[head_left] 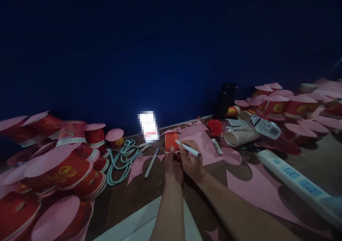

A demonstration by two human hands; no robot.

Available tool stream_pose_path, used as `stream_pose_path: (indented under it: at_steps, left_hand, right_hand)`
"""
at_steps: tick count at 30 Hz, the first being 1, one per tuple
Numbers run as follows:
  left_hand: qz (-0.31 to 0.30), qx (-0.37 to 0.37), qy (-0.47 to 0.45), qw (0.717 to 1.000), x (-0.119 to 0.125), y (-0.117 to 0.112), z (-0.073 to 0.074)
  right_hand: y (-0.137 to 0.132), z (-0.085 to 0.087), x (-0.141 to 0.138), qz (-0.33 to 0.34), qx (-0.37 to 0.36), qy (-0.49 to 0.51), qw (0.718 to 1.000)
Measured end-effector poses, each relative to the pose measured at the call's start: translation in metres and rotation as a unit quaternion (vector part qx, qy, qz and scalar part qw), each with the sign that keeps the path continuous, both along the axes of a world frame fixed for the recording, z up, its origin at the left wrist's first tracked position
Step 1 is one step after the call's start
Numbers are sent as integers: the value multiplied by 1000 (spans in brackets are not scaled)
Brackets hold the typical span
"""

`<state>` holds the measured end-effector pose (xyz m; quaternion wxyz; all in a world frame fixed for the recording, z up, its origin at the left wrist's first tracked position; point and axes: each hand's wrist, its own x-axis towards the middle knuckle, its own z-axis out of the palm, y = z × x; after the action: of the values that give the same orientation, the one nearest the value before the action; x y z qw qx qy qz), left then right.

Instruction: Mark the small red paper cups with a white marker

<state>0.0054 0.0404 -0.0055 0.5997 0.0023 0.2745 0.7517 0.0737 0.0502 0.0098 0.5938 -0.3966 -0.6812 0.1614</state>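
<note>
In the middle of the view, my left hand (pixel 173 166) grips a small red-orange paper cup (pixel 171 141) from below, its white rim turned down toward me. My right hand (pixel 192 164) is closed round a white marker pen (pixel 190 149) with a dark end. The pen's pale tip lies against or just in front of the cup's right side; I cannot tell whether it touches. A second marker (pixel 151 163) rests on the brown table left of my hands. Cut pink paper (pixel 201 137) lies behind and right of the cup.
Red cups with pink paper discs crowd the left (pixel 71 169) and far right (pixel 278 105). A coiled light-blue cable (pixel 117 166) lies near a lit, blurred phone (pixel 148 125). At right are a bagged stack of paper cups (pixel 242 137), a glue stick (pixel 216 147), a black bottle (pixel 224 100) and a power strip (pixel 299 184).
</note>
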Motion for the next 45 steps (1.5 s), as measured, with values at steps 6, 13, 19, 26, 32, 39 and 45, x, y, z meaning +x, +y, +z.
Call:
stream_pose_path:
  at_steps: [6, 13, 19, 26, 32, 39, 45]
  left_hand:
    - [4, 8, 16, 1000, 0, 1, -2]
    - [21, 6, 1, 1000, 1, 0, 0]
    - [22, 6, 4, 1000, 2, -1, 4]
    - [18, -4, 13, 1000, 1, 1, 2]
    - [9, 4, 4, 1000, 1, 1, 2]
    - [19, 1, 4, 1000, 1, 1, 3]
    - [7, 5, 8, 1000, 0, 2, 1]
  right_hand:
    - [1, 0, -1, -5, 12, -3, 1000]
    - [1, 2, 0, -6, 9, -17, 1000]
    - [1, 0, -1, -7, 15, -11, 1000]
    - [2, -1, -1, 0, 8, -8, 1000]
    - [1, 2, -1, -5, 25, -12, 1000]
    - [1, 2, -2, -8, 21, -13, 1000]
    - [1, 4, 0, -8, 37, -22, 999]
